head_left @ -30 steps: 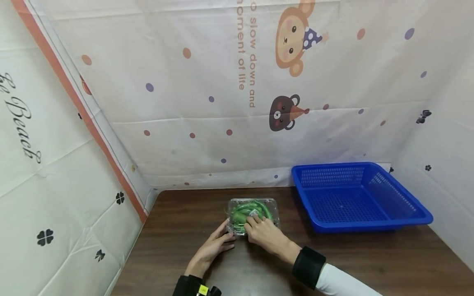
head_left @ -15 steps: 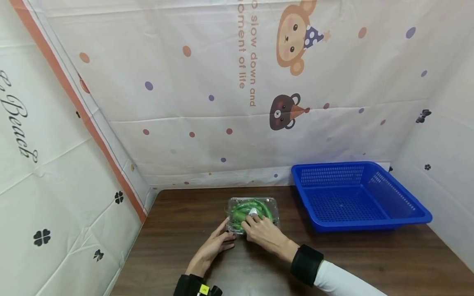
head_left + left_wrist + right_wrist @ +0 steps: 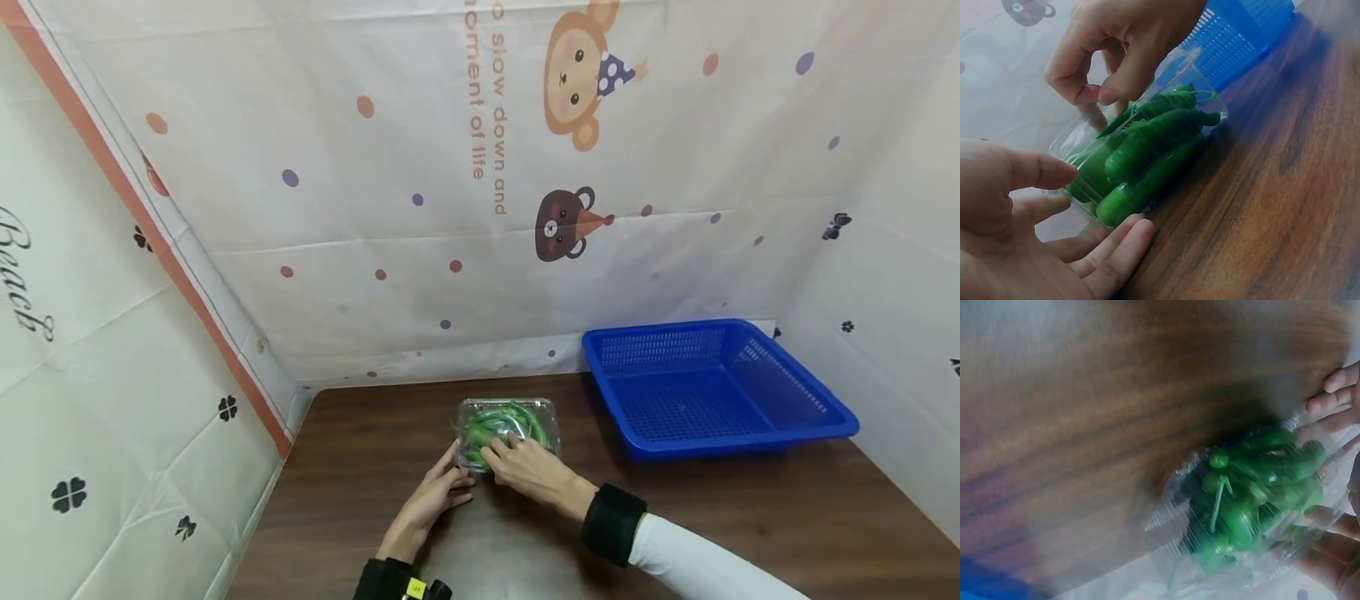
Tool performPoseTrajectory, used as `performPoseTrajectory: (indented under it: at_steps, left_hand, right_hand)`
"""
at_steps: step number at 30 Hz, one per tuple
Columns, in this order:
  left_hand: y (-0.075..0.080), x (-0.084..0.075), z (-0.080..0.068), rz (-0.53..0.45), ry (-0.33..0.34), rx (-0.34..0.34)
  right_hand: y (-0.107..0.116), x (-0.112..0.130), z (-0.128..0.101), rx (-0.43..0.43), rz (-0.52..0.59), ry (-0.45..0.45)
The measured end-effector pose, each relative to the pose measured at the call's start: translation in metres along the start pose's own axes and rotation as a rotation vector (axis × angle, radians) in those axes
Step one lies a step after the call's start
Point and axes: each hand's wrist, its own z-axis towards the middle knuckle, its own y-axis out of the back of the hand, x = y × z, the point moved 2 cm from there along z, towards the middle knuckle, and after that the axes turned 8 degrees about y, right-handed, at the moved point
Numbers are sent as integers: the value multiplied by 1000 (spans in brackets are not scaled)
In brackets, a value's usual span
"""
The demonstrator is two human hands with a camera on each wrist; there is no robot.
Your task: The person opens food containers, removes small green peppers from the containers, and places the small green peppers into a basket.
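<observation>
A clear plastic box (image 3: pixel 525 414) packed with green peppers (image 3: pixel 1147 147) lies on the brown table (image 3: pixel 750 508), near its back middle. My left hand (image 3: pixel 457 481) lies flat by the box's near left corner, its straight fingers (image 3: pixel 1119 250) touching the box's base and the thumb reaching over the edge. My right hand (image 3: pixel 498 451) is over the top of the box, where thumb and forefinger (image 3: pixel 1100 94) pinch the clear film. The right wrist view shows the peppers (image 3: pixel 1254 500) through crinkled plastic, blurred.
An empty blue mesh basket (image 3: pixel 712 392) stands at the back right of the table, a hand's width from the box. Printed cloth walls (image 3: pixel 450 208) close in the left, back and right sides. Bare wood lies toward the front and right.
My right hand's fingers have crept slightly left across the top of the box. The left hand and the box stay where they were. The head view has shifted a little.
</observation>
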Motion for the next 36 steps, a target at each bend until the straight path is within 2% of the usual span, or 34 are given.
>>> performPoseTrajectory:
  at_steps: [4, 8, 12, 16, 23, 27, 30, 36]
  left_hand:
    - [0, 2, 0, -9, 0, 9]
    - [2, -1, 2, -22, -20, 0]
    - [4, 0, 3, -36, -3, 9]
    - [4, 1, 4, -37, 5, 9]
    - [0, 1, 4, -16, 6, -28]
    - [-4, 1, 2, 20, -31, -52]
    - [-5, 0, -1, 19, -58, -45]
    - [-4, 0, -2, 11, -54, -30]
  right_hand:
    - [1, -2, 0, -8, 49, 18]
    - [5, -14, 5, -65, 193, -94]
    - [8, -25, 7, -115, 334, -176]
    - [9, -25, 5, -118, 376, -152]
    - [8, -23, 1, -135, 363, -166]
    - [8, -25, 0, -166, 386, -190]
    - [9, -28, -1, -180, 438, -214]
    - [11, -35, -3, -180, 582, -296]
